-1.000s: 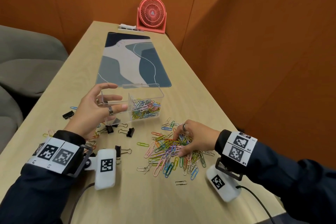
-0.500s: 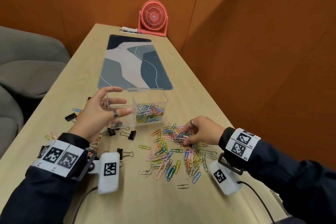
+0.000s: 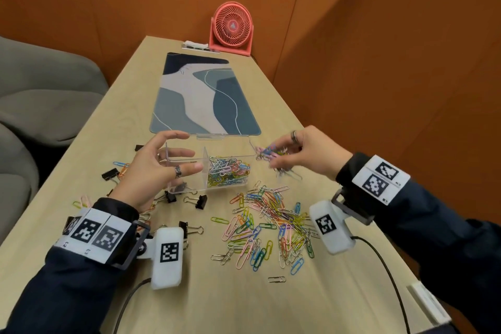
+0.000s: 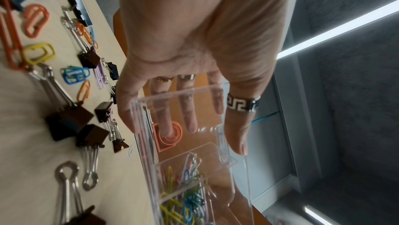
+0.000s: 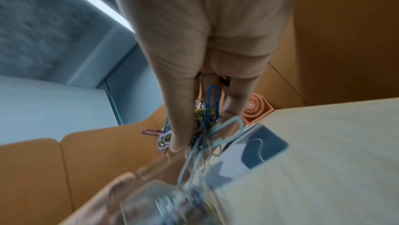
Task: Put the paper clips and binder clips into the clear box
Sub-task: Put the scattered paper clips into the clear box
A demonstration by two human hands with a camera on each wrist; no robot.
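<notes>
The clear box [image 3: 233, 156] stands mid-table, with coloured paper clips [image 3: 227, 173] in its right compartment. A dark binder clip [image 3: 180, 187] shows through the left compartment's wall. My left hand [image 3: 173, 160] spans the box's left end with its fingers spread and straight, thumb at the near wall [image 4: 237, 143]. My right hand [image 3: 279, 156] pinches a tangled bunch of paper clips [image 3: 267, 151] in the air at the box's right rim; some clips [image 5: 212, 107] dangle below the fingertips. A loose pile of paper clips [image 3: 271, 222] lies in front. Black binder clips [image 3: 200, 201] lie near the box's front left.
More binder clips [image 3: 109, 173] and stray paper clips lie left of the box. The box's open lid [image 3: 210, 136] lies behind it, touching a blue patterned desk mat [image 3: 203, 95]. A pink fan [image 3: 233, 27] stands at the far end. Orange wall is on the right, a grey sofa [image 3: 40, 89] on the left.
My right hand has risen from the pile with a bunch of paper clips and moved away from me to the box's right end. The left hand has stayed at the box.
</notes>
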